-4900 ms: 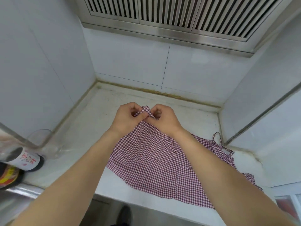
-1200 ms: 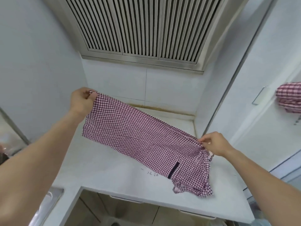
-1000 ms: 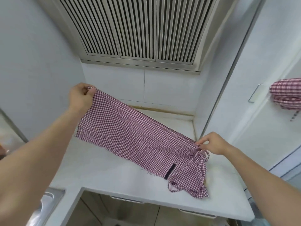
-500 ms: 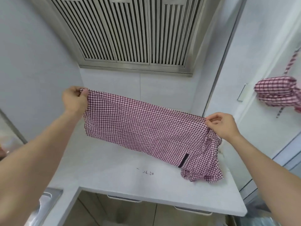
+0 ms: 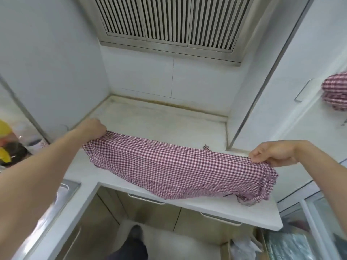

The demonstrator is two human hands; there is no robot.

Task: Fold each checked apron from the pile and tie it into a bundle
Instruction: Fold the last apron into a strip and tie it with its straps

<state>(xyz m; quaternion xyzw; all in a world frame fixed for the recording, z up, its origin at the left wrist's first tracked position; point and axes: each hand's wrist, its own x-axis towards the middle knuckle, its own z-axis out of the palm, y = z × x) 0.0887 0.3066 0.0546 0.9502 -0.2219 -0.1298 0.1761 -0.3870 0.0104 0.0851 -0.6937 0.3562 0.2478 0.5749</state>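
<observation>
A person's two bare arms reach over a white countertop (image 5: 154,119), holding a red-and-white checked apron (image 5: 174,166) folded into a long band. The left hand (image 5: 93,128) is turned knuckles-up, so its fingertips are hidden; the fingers are curled tight around the band's left end. The right hand (image 5: 272,153) pinches the band's right end between thumb and curled fingers, with the other fingertips tucked under the cloth. The band's long axis runs left to right across the countertop, sloping slightly down toward the right. Its middle sags onto the countertop's front edge, and the bunched right end hangs in loose ruffles just above the countertop. A small scrap of checked cloth (image 5: 205,147) peeks out behind the band; what it belongs to cannot be told.

More checked cloth (image 5: 335,92), cut off by the frame edge, hangs right of the countertop. A slatted metal vent (image 5: 169,19) sits above the countertop. Left of it, blurred yellow and dark objects cannot be identified. Below, a dark shoe (image 5: 135,233) is blurred.
</observation>
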